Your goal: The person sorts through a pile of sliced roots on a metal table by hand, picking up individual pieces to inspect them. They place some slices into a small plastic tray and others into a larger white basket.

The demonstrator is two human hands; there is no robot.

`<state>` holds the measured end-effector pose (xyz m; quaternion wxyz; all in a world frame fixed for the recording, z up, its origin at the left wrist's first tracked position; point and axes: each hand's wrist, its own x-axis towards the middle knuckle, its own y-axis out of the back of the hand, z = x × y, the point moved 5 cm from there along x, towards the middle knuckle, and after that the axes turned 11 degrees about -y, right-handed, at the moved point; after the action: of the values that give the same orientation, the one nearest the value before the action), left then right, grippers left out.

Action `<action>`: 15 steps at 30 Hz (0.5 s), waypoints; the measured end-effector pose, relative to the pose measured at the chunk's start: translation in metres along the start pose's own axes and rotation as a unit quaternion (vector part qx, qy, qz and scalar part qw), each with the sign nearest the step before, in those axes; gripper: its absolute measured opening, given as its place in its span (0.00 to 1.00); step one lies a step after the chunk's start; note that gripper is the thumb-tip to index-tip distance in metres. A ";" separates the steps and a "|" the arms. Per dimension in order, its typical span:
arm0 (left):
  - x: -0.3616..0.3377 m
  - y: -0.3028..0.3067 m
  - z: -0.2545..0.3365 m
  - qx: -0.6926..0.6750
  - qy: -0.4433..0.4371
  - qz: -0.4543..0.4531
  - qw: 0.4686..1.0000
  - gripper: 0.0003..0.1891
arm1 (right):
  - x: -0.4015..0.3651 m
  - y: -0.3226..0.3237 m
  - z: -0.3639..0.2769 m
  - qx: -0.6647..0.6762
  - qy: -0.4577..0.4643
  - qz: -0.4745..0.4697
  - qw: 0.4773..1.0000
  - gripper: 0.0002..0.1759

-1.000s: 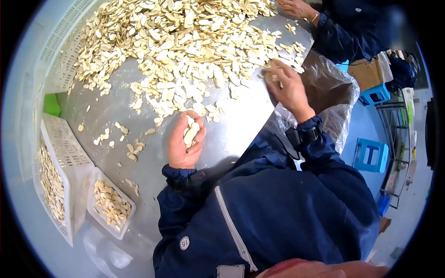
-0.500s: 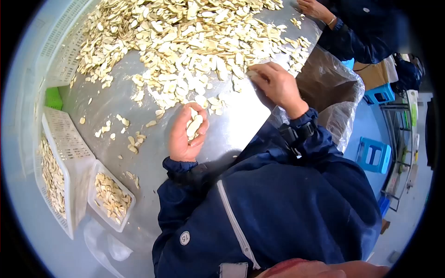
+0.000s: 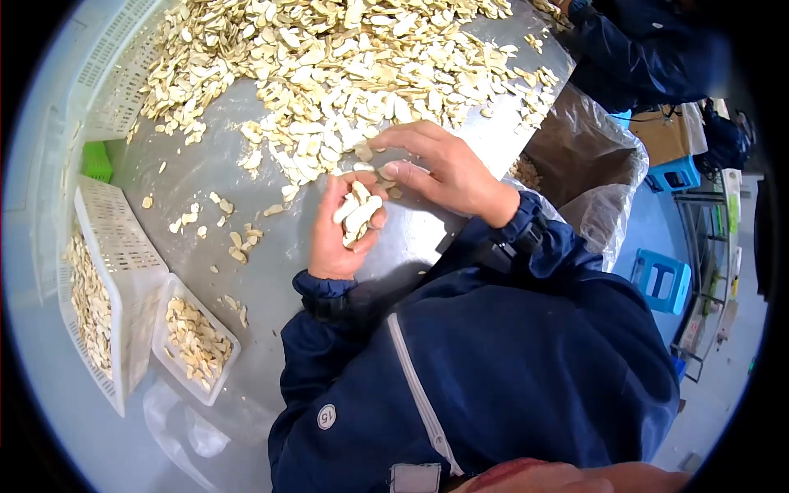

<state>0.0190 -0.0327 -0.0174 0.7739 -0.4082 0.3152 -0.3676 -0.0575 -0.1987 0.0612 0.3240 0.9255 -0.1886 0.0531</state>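
While the left hand (image 3: 341, 238) curls palm-up around a small stack of pale cream flat slices (image 3: 358, 215), thumb and fingers closed narrowly on them, the right hand (image 3: 444, 168) lies wide and flat just beside it at one o'clock. Its fingers stretch toward ten o'clock and its thumb tip comes very near the held stack; whether anything sits under the palm cannot be told. Both hands are near the middle of the view, on a grey polished metal tabletop (image 3: 205, 164). A large loose heap of pale slices (image 3: 329, 57) spreads across the tabletop from eleven to one o'clock, and its near edge reaches the right hand's fingertips. A few stray slices (image 3: 238, 242) lie apart at nine o'clock of the left hand. At eight o'clock, off the tabletop's edge, stands a white perforated plastic basket (image 3: 123, 255) with slices in it. Just beside it, toward seven o'clock, a small translucent rectangular plastic tray (image 3: 215, 386) is also partly filled with slices. At two o'clock a clear crinkled plastic bag (image 3: 612, 177) hangs open against the tabletop's edge, close to the right sleeve. A blue plastic stool (image 3: 660, 281) stands on the floor at three o'clock, well apart from the hands. At one o'clock a co-worker's dark blue sleeve (image 3: 641, 57) reaches the far side of the heap. The person's own navy zip jacket (image 3: 493, 370) fills the view at six o'clock.
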 end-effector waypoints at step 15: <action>0.000 0.006 0.004 -0.049 -0.017 -0.010 0.999 0.29 | 0.006 0.087 0.115 -0.394 -0.104 0.169 0.898 0.25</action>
<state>0.0240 -0.0282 -0.0204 0.7547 -0.4544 0.3159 -0.3524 -0.0883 -0.3348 0.0227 0.6266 0.6770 -0.3800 -0.0681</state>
